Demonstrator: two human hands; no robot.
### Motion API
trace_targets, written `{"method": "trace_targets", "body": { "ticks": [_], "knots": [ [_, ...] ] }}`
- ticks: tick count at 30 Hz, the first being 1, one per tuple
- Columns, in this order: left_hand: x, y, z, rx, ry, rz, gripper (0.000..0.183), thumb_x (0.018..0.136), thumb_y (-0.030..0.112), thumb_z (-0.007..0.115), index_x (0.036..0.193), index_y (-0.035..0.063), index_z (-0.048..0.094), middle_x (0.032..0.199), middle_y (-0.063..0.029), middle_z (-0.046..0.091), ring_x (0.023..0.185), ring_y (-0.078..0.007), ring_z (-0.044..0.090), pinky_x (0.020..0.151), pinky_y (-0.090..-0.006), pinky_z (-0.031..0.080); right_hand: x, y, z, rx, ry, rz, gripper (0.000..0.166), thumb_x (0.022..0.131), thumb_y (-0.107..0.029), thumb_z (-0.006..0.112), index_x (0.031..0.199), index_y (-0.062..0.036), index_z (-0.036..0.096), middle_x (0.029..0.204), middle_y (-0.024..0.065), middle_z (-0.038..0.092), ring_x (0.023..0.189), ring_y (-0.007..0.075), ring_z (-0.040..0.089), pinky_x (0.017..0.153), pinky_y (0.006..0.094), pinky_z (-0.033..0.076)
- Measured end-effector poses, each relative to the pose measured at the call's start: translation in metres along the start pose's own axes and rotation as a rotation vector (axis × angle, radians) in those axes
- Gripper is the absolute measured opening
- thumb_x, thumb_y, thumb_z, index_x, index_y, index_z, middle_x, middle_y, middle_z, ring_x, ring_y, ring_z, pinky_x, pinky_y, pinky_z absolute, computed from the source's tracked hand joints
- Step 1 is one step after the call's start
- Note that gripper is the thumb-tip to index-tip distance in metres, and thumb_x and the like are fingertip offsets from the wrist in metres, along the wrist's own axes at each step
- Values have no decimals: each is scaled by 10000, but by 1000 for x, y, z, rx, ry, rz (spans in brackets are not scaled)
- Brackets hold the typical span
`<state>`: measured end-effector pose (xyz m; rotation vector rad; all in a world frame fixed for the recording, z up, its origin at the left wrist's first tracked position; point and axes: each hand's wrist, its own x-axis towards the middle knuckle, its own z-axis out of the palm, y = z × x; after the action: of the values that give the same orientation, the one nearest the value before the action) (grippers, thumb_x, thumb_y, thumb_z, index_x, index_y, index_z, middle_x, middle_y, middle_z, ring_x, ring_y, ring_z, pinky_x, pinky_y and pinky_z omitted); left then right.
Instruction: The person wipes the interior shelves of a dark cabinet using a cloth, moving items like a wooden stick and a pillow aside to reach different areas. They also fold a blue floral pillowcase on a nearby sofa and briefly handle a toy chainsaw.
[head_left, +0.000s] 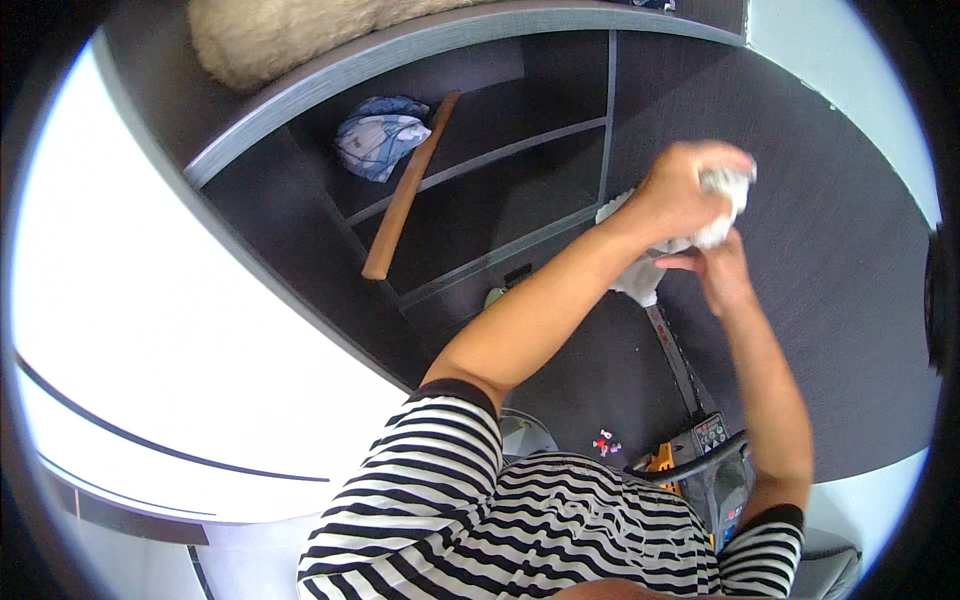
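Observation:
My left hand (686, 191) grips a bunched white cloth (724, 214), which is partly blurred. Just below it, my right hand (716, 274) is raised with its thumb and fingers apart, close to the cloth's lower side; whether it also holds some of the cloth I cannot tell. Behind my hands a pale cloth (637, 283) hangs or lies over the tip of a chainsaw's guide bar (673, 360). The chainsaw body (705, 457), grey and orange with a black handle, is near my right forearm, partly hidden by my arm and striped shirt.
A wooden stick (409, 199) leans across dark shelves (517, 142), beside a blue and white patterned cloth (382, 142). A tan furry item (300, 34) lies on top. Small red and white wrapped pieces (606, 444) lie on the dark surface beside the chainsaw. A white panel (165, 300) fills the left.

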<state>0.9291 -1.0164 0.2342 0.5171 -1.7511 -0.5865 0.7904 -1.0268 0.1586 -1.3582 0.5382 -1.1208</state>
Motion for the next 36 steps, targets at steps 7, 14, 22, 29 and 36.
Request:
{"method": "trace_targets", "body": {
  "ticks": [7,14,22,29,36],
  "knots": [
    [-129,76,-87,1530,442,-147,384,761,130,609,1135,42,616,1229,-202,539,1120,-343,519,956,-426,433,-19,34,6,335,194,86,419,957,-395,429,1254,-102,460,1219,43,551,1074,211,558,847,385,469],
    [-183,77,-166,1518,542,-1160,366,765,213,655,1064,2,649,1017,-238,645,936,-362,624,839,-433,506,-37,17,46,745,-171,188,487,901,-293,485,1324,-70,394,1348,116,453,1247,326,425,1046,543,296],
    [-170,59,-126,104,797,-823,326,779,246,693,933,-37,644,625,-32,575,467,-112,488,402,-228,358,-47,42,94,809,-363,421,503,894,-281,560,1319,-68,394,1358,121,423,1247,316,408,958,590,370],
    [-179,66,-48,461,561,-733,362,844,283,633,1003,-42,639,711,-97,635,616,-184,609,568,-303,476,-35,59,116,612,-248,578,377,938,-288,510,1252,-84,472,1284,100,484,1176,260,468,927,516,402],
    [-201,71,-73,765,630,-436,289,892,226,596,1121,56,640,951,-97,622,775,-192,622,656,-297,497,-31,47,130,545,-103,597,298,888,-279,587,1114,-93,530,1047,51,542,986,209,515,877,411,419]
  ]
}}
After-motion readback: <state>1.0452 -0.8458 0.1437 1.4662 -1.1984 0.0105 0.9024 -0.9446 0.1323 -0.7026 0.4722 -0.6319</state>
